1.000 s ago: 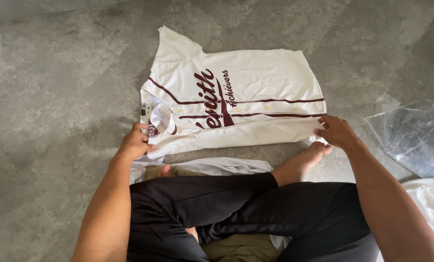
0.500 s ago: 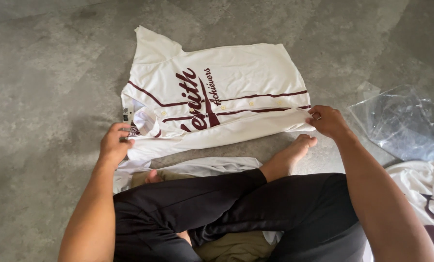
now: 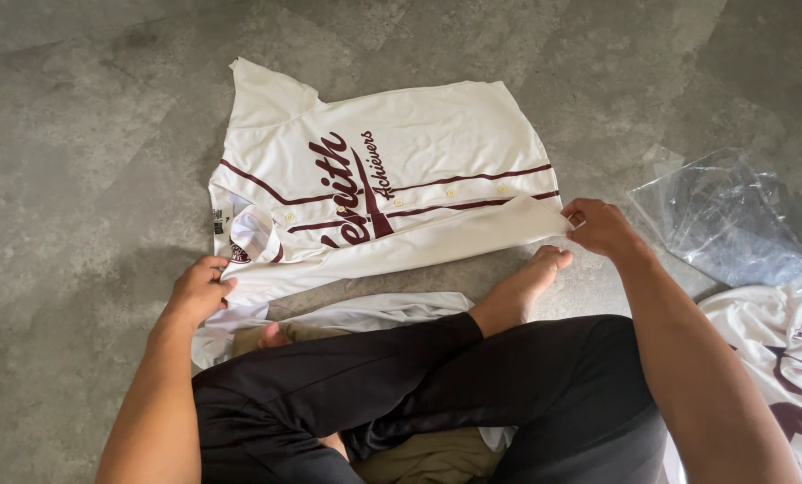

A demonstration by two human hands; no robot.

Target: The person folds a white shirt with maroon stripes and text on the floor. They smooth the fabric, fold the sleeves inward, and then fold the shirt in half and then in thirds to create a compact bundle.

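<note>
You sit cross-legged on the grey floor [image 3: 78,161], black trousers [image 3: 437,394] nearest you and a bare foot [image 3: 522,287] poking out at one o'clock. Your left hand [image 3: 199,291], at ten o'clock, has its grip closed on the near collar-end edge of the white jersey [image 3: 392,179], while your right hand [image 3: 602,229], at two o'clock, pinches the hem corner, so the near long edge is lifted and folded over evenly along its length. The jersey lies flat ahead at twelve o'clock, maroon piping and script facing up. Another white garment [image 3: 365,312] lies bunched against your legs. A clear plastic bag [image 3: 732,224] rests at three o'clock, beside a second jersey [image 3: 786,358].
</note>
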